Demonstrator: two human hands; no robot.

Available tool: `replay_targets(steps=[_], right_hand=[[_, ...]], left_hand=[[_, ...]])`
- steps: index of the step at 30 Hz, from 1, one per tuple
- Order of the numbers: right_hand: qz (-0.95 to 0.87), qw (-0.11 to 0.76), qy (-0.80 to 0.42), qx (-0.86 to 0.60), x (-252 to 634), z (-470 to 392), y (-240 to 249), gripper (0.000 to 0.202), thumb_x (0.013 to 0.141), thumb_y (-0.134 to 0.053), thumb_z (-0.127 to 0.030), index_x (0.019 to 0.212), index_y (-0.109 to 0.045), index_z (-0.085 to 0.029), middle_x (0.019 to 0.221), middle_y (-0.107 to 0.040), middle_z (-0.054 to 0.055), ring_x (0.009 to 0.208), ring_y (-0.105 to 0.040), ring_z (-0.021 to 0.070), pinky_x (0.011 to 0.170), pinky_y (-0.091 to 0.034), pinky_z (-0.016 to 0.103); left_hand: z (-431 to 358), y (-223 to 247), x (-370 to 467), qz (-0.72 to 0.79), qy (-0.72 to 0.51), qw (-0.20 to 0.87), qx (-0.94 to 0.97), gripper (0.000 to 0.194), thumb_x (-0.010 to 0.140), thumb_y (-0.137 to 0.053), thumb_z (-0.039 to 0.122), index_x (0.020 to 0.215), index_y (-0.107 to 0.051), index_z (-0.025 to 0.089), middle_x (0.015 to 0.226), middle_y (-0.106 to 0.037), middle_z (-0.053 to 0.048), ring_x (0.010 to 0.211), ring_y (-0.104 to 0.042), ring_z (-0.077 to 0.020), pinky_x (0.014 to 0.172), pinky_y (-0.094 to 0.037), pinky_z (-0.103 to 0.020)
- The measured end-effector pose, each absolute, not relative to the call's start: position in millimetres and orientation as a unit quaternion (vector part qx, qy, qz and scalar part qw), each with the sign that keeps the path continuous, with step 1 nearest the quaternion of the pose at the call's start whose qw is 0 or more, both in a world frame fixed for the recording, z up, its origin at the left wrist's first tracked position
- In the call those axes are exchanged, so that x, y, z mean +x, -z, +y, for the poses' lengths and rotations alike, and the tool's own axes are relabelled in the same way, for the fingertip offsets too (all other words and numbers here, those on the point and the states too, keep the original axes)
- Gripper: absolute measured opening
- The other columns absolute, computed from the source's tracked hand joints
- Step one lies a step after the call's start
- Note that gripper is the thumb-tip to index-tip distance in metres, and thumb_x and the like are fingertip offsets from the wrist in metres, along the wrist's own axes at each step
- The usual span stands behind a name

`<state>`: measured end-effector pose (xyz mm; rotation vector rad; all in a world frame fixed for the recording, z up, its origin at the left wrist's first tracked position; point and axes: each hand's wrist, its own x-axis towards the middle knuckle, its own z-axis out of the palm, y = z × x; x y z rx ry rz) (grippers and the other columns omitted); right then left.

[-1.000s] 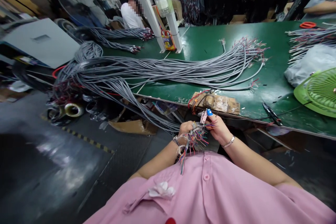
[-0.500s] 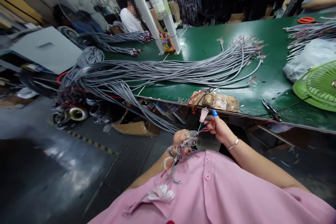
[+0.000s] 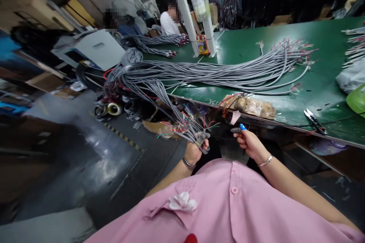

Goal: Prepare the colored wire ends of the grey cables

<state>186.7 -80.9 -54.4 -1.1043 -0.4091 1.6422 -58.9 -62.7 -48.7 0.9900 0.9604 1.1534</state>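
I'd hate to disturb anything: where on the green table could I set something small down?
On the green table, one bare patch lies between the grey cables and the wires at the far right; another lies behind the cables, right of the white posts. The cables crowd the table's middle.

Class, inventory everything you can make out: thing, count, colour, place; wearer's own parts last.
Bench: one, green, middle
Long cables: many, grey, along the bench
Other cables: many, grey, both bench ends
Block: one, brown, bench's front edge
Cutter: one, dark-handled, right of block
Posts: two, white, on bench
Bag: one, whitish, right edge
Box: one, white, left of bench
Co-worker: at least one, white shirt, beyond bench
Held cables: several, grey, in left hand
Shirt: one, pink, bottom
Left hand: one, bare, on held cables
Right hand: one, blue-tipped thumb, below block
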Motion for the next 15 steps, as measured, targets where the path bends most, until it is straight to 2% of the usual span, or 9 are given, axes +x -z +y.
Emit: replay_targets(steps=[7,13,15], right_hand=[[-0.193,0.527,-0.679,-0.472,185.1,-95.9,52.5,0.036,0.074,-0.075,-0.049,0.084,-0.071,-0.016,0.076,-0.065,0.004,0.044,-0.026,0.0047,0.036,-0.01,0.02],[-0.272,0.546,-0.606,-0.509,196.8,-107.4,41.8,0.038,0.076,-0.072,-0.055,0.083,-0.07,-0.017,0.077,-0.064,0.005,0.046,-0.028,0.0059,0.038,-0.011,0.021],[-0.308,0.553,-0.566,-0.528,202.6,-113.2,35.8,0.037,0.078,-0.071,-0.055,0.085,-0.07,-0.019,0.076,-0.065,0.004,0.046,-0.03,0.007,0.038,-0.015,0.023]], left_hand=[[-68.9,50.0,-56.2,0.391,-0.474,0.678,0.403,0.041,0.076,-0.074,0.05,0.087,-0.07,0.01,0.062,-0.066,-0.003,0.05,-0.058,-0.0099,0.047,-0.043,-0.02],[-58.5,41.4,-42.9,0.359,-0.472,0.703,0.392,0.041,0.075,-0.077,0.045,0.098,-0.072,0.011,0.087,-0.075,-0.011,0.079,-0.072,-0.0209,0.072,-0.056,-0.031],[-53.5,37.1,-42.2,0.354,-0.467,0.705,0.399,0.043,0.074,-0.077,0.045,0.1,-0.071,0.011,0.09,-0.075,-0.012,0.081,-0.072,-0.0212,0.071,-0.056,-0.03]])
